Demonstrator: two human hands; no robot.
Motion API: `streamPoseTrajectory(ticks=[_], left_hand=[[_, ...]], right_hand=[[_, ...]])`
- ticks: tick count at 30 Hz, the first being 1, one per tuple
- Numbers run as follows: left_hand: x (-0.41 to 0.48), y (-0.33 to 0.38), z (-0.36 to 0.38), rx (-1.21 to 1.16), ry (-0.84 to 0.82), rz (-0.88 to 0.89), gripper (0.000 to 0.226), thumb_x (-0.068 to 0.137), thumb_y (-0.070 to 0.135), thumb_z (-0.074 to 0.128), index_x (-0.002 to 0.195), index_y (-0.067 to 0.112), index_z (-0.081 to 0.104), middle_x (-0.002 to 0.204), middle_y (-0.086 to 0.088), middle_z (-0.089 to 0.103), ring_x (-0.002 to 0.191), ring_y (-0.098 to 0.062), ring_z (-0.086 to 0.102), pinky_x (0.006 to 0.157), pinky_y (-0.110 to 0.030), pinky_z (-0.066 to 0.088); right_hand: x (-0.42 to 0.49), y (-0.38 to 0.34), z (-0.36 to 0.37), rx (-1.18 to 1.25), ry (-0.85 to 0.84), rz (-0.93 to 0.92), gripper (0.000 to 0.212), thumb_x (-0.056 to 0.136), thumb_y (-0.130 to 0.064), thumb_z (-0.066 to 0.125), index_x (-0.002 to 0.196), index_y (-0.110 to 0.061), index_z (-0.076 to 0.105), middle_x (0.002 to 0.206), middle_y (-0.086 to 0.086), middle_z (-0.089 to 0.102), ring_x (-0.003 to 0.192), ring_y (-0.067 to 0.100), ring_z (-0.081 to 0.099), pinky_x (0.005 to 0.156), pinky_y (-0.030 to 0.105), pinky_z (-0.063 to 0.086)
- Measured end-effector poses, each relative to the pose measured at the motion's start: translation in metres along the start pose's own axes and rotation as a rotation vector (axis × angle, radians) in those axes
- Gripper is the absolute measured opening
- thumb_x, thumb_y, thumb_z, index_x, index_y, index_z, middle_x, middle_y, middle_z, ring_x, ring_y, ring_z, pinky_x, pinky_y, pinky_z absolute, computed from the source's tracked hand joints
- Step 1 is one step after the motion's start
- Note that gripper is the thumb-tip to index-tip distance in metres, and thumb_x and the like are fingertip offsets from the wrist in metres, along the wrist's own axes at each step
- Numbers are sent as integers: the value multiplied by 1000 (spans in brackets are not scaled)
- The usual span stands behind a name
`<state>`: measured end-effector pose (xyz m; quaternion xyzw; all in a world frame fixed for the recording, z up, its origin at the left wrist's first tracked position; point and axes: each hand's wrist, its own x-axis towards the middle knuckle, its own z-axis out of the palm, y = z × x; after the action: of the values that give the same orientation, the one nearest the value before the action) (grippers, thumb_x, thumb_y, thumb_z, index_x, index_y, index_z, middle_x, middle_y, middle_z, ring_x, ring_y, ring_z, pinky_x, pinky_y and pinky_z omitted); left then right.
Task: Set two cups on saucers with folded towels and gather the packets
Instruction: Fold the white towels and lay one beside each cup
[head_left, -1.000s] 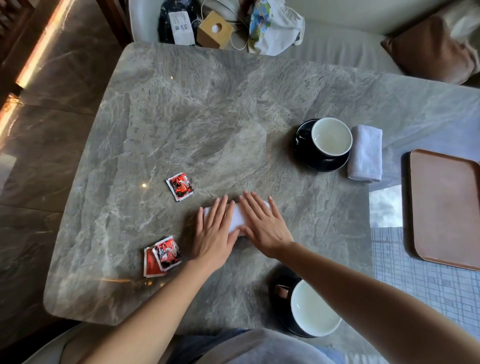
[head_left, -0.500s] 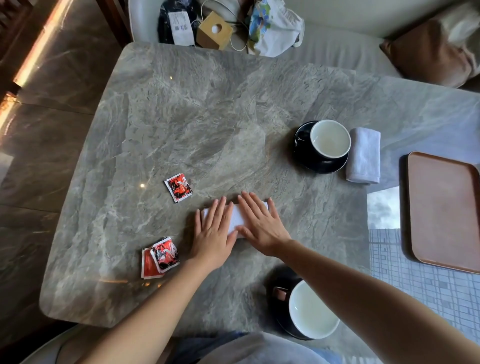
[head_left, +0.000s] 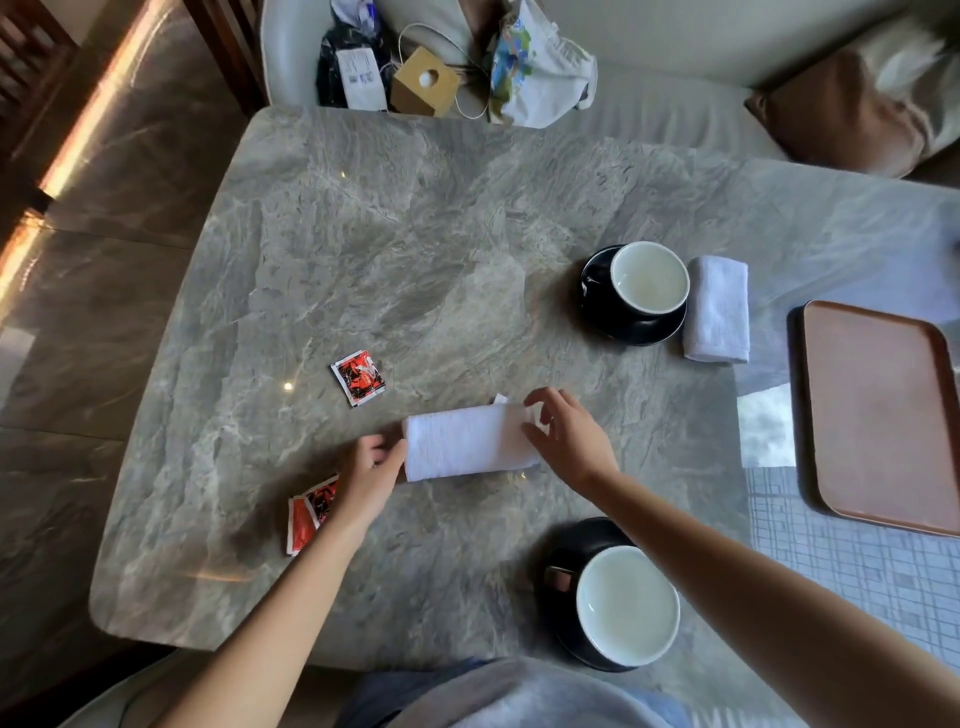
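Observation:
A folded white towel (head_left: 467, 441) lies flat at the table's middle. My left hand (head_left: 371, 470) touches its left end, fingers curled against the edge. My right hand (head_left: 566, 436) pinches the towel's right end. One red packet (head_left: 358, 376) lies alone up and to the left of the towel. Two more red packets (head_left: 306, 517) overlap near my left wrist. A black cup (head_left: 649, 278) sits on a black saucer (head_left: 618, 325) at the far right, with a second folded towel (head_left: 718, 316) beside it. Another black cup (head_left: 626, 605) stands on its saucer (head_left: 553, 597) near the front edge.
The grey marble table (head_left: 415, 234) has a brown tray (head_left: 883, 415) at its right edge and a paper sheet (head_left: 766, 431) next to that. A chair (head_left: 291, 57) beyond the far edge holds bags and a small cardboard box (head_left: 423, 83).
Both hands lay flat over the towel before. They have moved apart to its two ends, and the towel now shows between them.

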<state>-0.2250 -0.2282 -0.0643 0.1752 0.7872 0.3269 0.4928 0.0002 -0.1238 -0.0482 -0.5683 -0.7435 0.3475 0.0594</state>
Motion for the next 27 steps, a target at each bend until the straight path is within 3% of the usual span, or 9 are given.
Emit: streamPoseTrajectory(ticks=[3,6,12,14,17,21,24,27], left_hand=[[2,4,3,32,-16,4,18,90,31,56,100,20,47,89,7,55,83,-10,54,61,-25,40],[3,7,6,85,-22,4,16,89,33,57,94,20,49,87,5,57,87,-15,54,73,-31,43],[2,9,10,86,-45,19,21,88,27,58,103,12,57,102,-13,64,101,-30,61,85,-37,48],[2,11,9,27,-74,-9,21,89,24,59,105,11,58,103,-14,64,92,-25,62,78,-35,51],[0,15,6,-122,-120,-76,23,89,22,60,108,11,57,88,-2,62,73,-11,57,63,-25,47],[-3,19,3,-243,-157,-136,3,88,20,61,89,17,60,75,1,57,66,-10,51,61,-22,43],[-4,21,4,-288,-163,-162,7,88,19,60,81,19,59,76,0,57,68,-11,52,61,-22,42],[-5,22,7,-331,-175,-174,6,89,17,57,84,20,59,89,-3,63,82,-14,58,70,-28,48]], right_hand=[[1,-9,2,41,-19,27,23,87,-22,55,108,-30,51,94,-8,54,81,14,55,64,35,50],[1,-10,2,40,-15,41,23,88,-20,55,108,-28,52,98,-6,57,84,14,56,67,35,52],[2,-8,4,1,-16,58,23,86,-22,56,106,-31,50,96,-6,57,85,14,56,64,31,48],[4,-8,4,-2,-20,60,22,86,-22,56,104,-32,49,95,-7,57,83,14,56,62,29,45],[6,-8,5,-11,-27,56,23,85,-21,57,104,-32,49,96,-7,57,82,13,54,60,29,43],[7,-9,5,-37,-33,54,24,84,-22,59,103,-31,48,98,-7,57,81,14,55,61,31,48],[9,-10,5,-45,-49,53,23,85,-23,58,103,-31,46,95,-7,55,79,14,54,54,27,41],[10,-10,4,-64,-63,63,22,85,-25,56,102,-31,45,94,-7,56,79,15,55,50,24,34]])
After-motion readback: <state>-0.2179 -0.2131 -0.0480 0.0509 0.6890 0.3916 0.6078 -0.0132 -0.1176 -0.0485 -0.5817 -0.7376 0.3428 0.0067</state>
